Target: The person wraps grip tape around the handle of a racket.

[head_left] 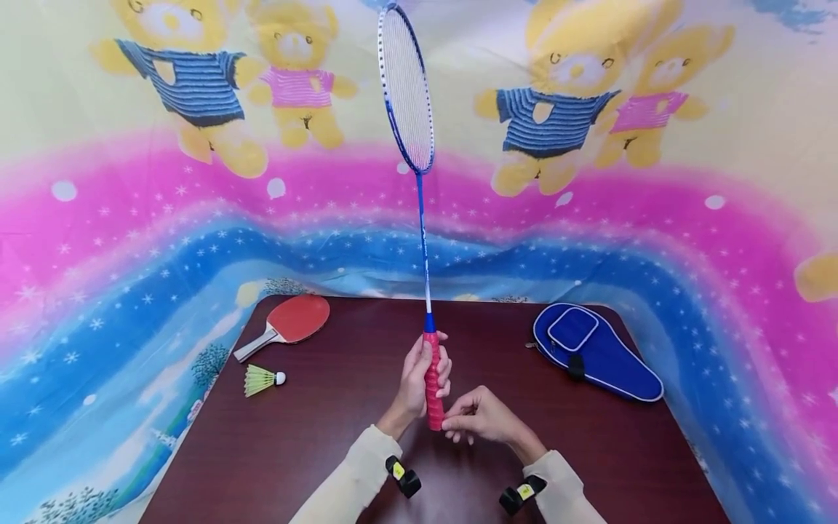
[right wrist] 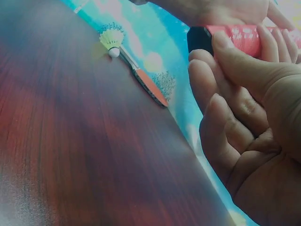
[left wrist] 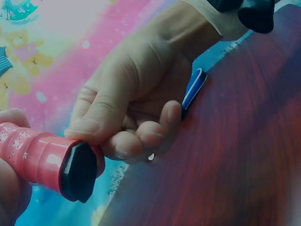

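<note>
A blue-and-white badminton racket [head_left: 423, 240] stands nearly upright over the table, its strung head at the top of the head view. My left hand [head_left: 411, 378] grips its handle, which is wrapped in ridged red grip tape [head_left: 433, 393]. At the handle's lower end, my right hand [head_left: 489, 418] pinches the edge of the tape between thumb and forefinger; its other fingers curl loosely. The black butt cap [left wrist: 80, 172] shows bare in the left wrist view. In the right wrist view, the right thumb [right wrist: 225, 44] presses on the tape beside the cap.
On the dark red table [head_left: 340, 451], a red table tennis bat [head_left: 300, 318] and a yellow-green shuttlecock [head_left: 262, 380] lie at the left. A blue bat case [head_left: 599, 356] rests at the back right. A printed bear cloth [head_left: 458, 211] hangs behind and around the table.
</note>
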The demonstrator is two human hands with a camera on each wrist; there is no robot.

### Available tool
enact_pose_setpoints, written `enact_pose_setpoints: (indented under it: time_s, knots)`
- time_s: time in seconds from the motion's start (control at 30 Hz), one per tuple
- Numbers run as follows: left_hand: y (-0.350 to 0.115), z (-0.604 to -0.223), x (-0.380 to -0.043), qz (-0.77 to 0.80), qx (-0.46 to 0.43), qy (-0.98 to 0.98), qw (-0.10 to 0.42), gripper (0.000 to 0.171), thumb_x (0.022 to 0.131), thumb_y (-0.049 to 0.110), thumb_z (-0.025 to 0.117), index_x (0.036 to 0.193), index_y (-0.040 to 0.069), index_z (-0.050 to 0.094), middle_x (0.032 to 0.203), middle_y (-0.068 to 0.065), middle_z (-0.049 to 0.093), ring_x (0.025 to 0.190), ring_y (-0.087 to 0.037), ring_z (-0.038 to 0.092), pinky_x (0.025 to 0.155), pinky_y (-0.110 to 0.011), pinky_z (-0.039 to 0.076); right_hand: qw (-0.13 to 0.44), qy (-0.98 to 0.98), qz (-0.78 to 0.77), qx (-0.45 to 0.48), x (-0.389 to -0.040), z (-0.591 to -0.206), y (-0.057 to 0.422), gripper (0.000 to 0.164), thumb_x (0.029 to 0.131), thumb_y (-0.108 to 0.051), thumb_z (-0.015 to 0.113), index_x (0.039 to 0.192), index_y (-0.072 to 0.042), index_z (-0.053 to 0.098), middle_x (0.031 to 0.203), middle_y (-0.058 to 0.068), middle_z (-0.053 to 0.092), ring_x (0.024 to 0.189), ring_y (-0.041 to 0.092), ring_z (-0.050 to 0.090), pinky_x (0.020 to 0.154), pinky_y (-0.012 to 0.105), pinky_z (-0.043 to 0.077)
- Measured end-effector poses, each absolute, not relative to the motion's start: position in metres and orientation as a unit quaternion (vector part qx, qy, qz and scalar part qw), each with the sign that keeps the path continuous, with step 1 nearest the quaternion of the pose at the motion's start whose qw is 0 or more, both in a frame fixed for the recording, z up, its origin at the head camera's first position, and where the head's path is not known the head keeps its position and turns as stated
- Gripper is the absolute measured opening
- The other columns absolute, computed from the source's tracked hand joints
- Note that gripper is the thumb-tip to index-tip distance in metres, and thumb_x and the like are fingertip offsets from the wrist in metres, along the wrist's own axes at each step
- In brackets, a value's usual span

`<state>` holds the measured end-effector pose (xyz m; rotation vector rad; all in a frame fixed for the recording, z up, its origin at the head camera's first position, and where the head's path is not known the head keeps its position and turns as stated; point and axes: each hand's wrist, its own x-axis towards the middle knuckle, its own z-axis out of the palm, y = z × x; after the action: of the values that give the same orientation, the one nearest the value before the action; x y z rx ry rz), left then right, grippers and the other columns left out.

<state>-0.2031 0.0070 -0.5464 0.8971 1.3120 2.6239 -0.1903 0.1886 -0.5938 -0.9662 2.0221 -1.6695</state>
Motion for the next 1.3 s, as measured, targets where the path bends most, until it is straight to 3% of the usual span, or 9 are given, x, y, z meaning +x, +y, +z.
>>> enact_pose_setpoints:
  time_s: [0.1, 0.2, 0.27, 0.47, 0.63, 0.77, 0.9, 1.1, 1.3]
  knots:
    - [0.008, -0.550, -0.204, 0.858, 0.306, 0.411, 0.039, 0.028, 0.115, 0.028, 0.024, 0.128, 0.021, 0.047, 0.075, 0.000, 0.038, 0.055, -0.011, 0.035, 0.041, -0.016, 0.038, 0.200, 0.710, -0.585, -0.336, -0.192, -0.598, 0.190, 0.017, 0.096, -0.010, 0.072, 0.102, 0.006, 0.076, 0.078, 0.030, 0.072, 0.054, 0.020, 0.070, 0.045, 0.058, 0.054]
    - [0.009, -0.552, -0.204, 0.862, 0.311, 0.398, 0.040, 0.027, 0.115, 0.028, 0.022, 0.125, 0.021, 0.046, 0.076, 0.001, 0.039, 0.055, -0.010, 0.035, 0.040, -0.017, 0.038, 0.233, 0.681, -0.596, -0.355, -0.194, -0.603, 0.191, 0.023, 0.100, -0.008, 0.066, 0.111, 0.010, 0.072, 0.080, 0.034, 0.071, 0.056, 0.027, 0.071, 0.048, 0.065, 0.051]
    - [0.009, -0.554, -0.205, 0.864, 0.311, 0.395, 0.041, 0.027, 0.115, 0.027, 0.021, 0.125, 0.018, 0.044, 0.078, 0.001, 0.041, 0.057, -0.010, 0.038, 0.041, -0.017, 0.040, 0.243, 0.659, -0.609, -0.368, -0.194, -0.605, 0.191, 0.026, 0.102, -0.007, 0.063, 0.115, 0.014, 0.069, 0.082, 0.037, 0.070, 0.060, 0.021, 0.072, 0.050, 0.069, 0.049]
    - [0.002, -0.557, -0.207, 0.850, 0.259, 0.457, 0.035, 0.034, 0.115, 0.026, 0.027, 0.130, 0.004, 0.048, 0.089, -0.001, 0.054, 0.070, -0.009, 0.056, 0.058, -0.021, 0.056, 0.222, 0.646, -0.643, -0.346, -0.194, -0.614, 0.191, 0.027, 0.097, -0.004, 0.068, 0.110, 0.019, 0.069, 0.083, 0.042, 0.066, 0.065, 0.012, 0.075, 0.048, 0.066, 0.049]
    - [-0.008, -0.552, -0.210, 0.805, 0.221, 0.550, 0.038, 0.048, 0.113, 0.034, 0.035, 0.141, -0.003, 0.049, 0.100, -0.012, 0.060, 0.075, -0.011, 0.065, 0.068, -0.036, 0.065, 0.197, 0.657, -0.654, -0.319, -0.193, -0.617, 0.191, 0.025, 0.095, -0.003, 0.072, 0.107, 0.018, 0.071, 0.086, 0.041, 0.068, 0.070, 0.027, 0.078, 0.048, 0.063, 0.052]
    - [-0.013, -0.550, -0.213, 0.804, 0.234, 0.542, 0.075, 0.047, 0.114, 0.035, 0.033, 0.143, 0.001, 0.048, 0.102, -0.013, 0.057, 0.076, -0.012, 0.066, 0.073, -0.043, 0.066, 0.196, 0.657, -0.657, -0.313, -0.191, -0.616, 0.189, 0.026, 0.094, -0.004, 0.072, 0.109, 0.017, 0.071, 0.089, 0.034, 0.073, 0.075, 0.041, 0.077, 0.051, 0.058, 0.055]
    - [-0.011, -0.550, -0.214, 0.818, 0.246, 0.510, 0.105, 0.040, 0.115, 0.031, 0.029, 0.141, 0.009, 0.049, 0.098, -0.004, 0.055, 0.075, -0.010, 0.061, 0.076, -0.038, 0.065, 0.207, 0.651, -0.662, -0.308, -0.189, -0.615, 0.188, 0.027, 0.095, -0.004, 0.071, 0.112, 0.018, 0.070, 0.092, 0.027, 0.076, 0.080, 0.048, 0.074, 0.053, 0.058, 0.056]
    - [-0.004, -0.544, -0.210, 0.845, 0.232, 0.463, 0.134, 0.041, 0.114, 0.036, 0.026, 0.138, 0.014, 0.050, 0.090, 0.004, 0.052, 0.068, -0.005, 0.050, 0.064, -0.019, 0.052, 0.230, 0.646, -0.670, -0.284, -0.188, -0.613, 0.189, 0.032, 0.095, -0.005, 0.072, 0.111, 0.022, 0.067, 0.091, 0.027, 0.076, 0.077, 0.028, 0.079, 0.055, 0.058, 0.056]
    - [-0.002, -0.539, -0.206, 0.855, 0.227, 0.443, 0.146, 0.039, 0.113, 0.039, 0.028, 0.134, 0.018, 0.054, 0.088, 0.006, 0.051, 0.066, -0.004, 0.047, 0.058, -0.015, 0.046, 0.287, 0.618, -0.675, -0.283, -0.190, -0.615, 0.187, 0.039, 0.099, -0.008, 0.068, 0.121, 0.022, 0.061, 0.104, 0.051, 0.059, 0.080, 0.018, 0.079, 0.062, 0.040, 0.064]
